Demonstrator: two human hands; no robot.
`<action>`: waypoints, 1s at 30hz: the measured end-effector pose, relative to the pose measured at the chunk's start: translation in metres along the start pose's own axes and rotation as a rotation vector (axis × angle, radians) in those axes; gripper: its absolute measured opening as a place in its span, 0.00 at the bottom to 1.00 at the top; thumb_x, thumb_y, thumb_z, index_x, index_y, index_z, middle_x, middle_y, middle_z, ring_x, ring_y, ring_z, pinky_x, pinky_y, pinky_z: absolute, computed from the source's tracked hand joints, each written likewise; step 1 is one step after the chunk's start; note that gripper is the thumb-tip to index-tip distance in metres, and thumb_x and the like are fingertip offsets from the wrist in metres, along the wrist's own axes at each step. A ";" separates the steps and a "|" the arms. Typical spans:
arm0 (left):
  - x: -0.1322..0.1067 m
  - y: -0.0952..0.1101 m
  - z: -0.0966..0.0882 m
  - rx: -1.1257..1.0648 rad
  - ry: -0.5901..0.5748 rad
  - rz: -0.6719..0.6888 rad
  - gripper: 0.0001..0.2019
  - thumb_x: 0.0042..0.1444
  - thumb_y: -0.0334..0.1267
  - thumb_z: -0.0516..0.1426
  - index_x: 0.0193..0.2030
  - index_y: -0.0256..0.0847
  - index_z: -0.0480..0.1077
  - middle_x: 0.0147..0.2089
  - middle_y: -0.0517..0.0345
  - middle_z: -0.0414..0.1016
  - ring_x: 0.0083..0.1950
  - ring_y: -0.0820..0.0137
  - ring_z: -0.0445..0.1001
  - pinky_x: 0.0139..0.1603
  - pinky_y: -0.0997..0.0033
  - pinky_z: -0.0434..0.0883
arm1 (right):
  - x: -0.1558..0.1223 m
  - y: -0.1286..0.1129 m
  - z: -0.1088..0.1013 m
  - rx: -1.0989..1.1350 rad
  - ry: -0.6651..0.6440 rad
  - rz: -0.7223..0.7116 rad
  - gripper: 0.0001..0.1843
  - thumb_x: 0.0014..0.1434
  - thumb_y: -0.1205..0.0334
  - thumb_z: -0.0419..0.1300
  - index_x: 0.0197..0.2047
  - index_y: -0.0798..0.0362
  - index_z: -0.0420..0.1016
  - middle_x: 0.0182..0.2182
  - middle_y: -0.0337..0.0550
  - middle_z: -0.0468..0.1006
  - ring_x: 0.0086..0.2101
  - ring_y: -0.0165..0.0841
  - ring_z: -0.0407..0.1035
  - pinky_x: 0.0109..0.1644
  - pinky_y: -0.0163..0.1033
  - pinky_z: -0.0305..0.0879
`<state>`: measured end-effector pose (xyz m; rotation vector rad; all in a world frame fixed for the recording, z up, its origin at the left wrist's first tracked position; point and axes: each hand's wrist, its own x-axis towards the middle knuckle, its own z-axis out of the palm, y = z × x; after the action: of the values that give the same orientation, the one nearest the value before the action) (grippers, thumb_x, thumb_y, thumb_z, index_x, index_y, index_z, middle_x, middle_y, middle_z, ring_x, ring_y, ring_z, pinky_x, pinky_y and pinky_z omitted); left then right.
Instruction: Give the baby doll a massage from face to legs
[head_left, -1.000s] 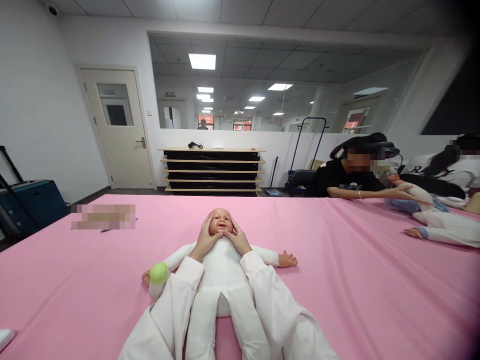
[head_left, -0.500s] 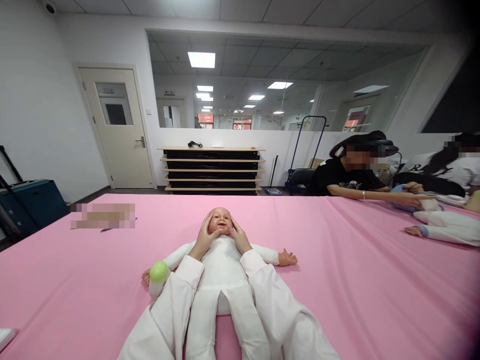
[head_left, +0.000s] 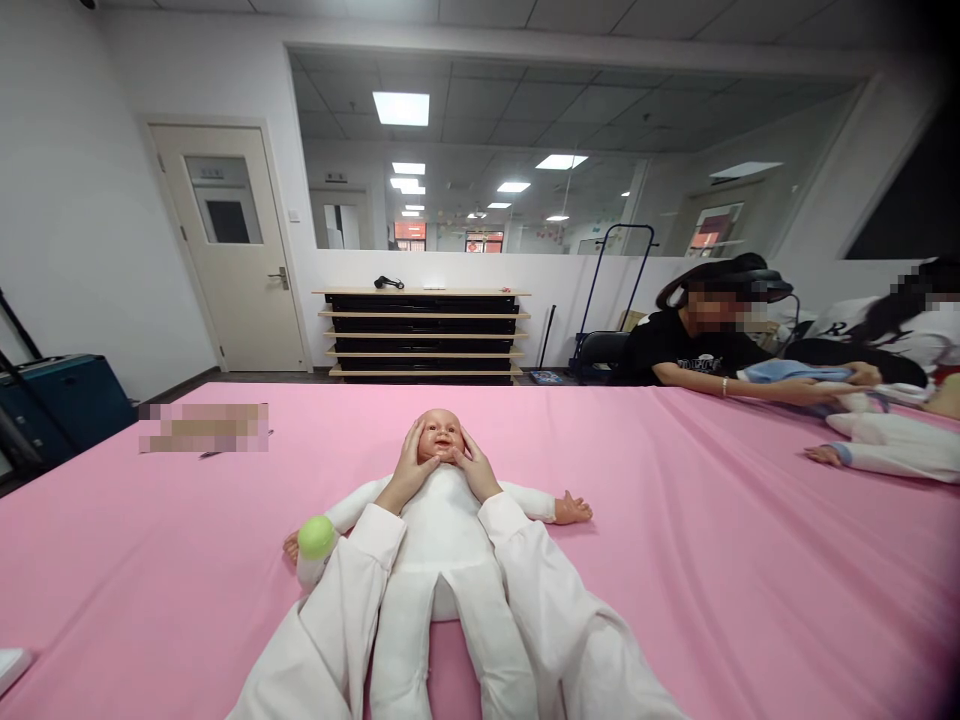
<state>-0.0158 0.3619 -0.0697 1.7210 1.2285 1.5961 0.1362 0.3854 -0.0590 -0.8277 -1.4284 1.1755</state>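
A baby doll [head_left: 450,535] with a white cloth body lies on its back, its arms spread and its legs toward me. My left hand [head_left: 409,470] cups one side of the doll's head, fingers along the cheek and thumb by the chin. Against the opposite cheek, my right hand [head_left: 478,468] mirrors that hold, its thumb also near the chin. A bottle with a round green cap [head_left: 316,538] lies over the doll's arm on the left, close to my left sleeve and partly hidden by it.
Pink cloth [head_left: 675,600] covers the wide table. At the right, a person in a black shirt [head_left: 709,350] handles blue cloth [head_left: 795,371] by another doll [head_left: 892,445]. A blurred-out item [head_left: 206,428] lies far left; a white object [head_left: 11,668] sits at the near-left edge.
My hands stay on the doll's head with almost no movement. The view has shifted slightly. At the right, the other person's hands and the blue cloth have moved.
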 end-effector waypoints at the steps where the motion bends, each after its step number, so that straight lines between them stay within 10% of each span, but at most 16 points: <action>1: 0.000 0.000 0.000 -0.002 -0.002 0.002 0.38 0.46 0.47 0.59 0.63 0.40 0.50 0.67 0.48 0.45 0.69 0.62 0.43 0.69 0.59 0.47 | 0.000 0.000 -0.001 -0.003 0.008 0.003 0.45 0.45 0.43 0.61 0.62 0.57 0.57 0.61 0.50 0.57 0.61 0.42 0.52 0.63 0.46 0.52; 30: -0.002 0.008 0.001 0.030 0.022 -0.028 0.38 0.46 0.47 0.61 0.63 0.41 0.51 0.67 0.48 0.45 0.69 0.62 0.44 0.69 0.58 0.47 | -0.003 -0.004 0.003 0.028 -0.027 0.014 0.49 0.40 0.49 0.67 0.63 0.54 0.55 0.61 0.50 0.58 0.58 0.41 0.57 0.61 0.44 0.57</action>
<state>-0.0120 0.3566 -0.0645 1.7013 1.2879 1.5923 0.1344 0.3804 -0.0556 -0.8062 -1.4264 1.2188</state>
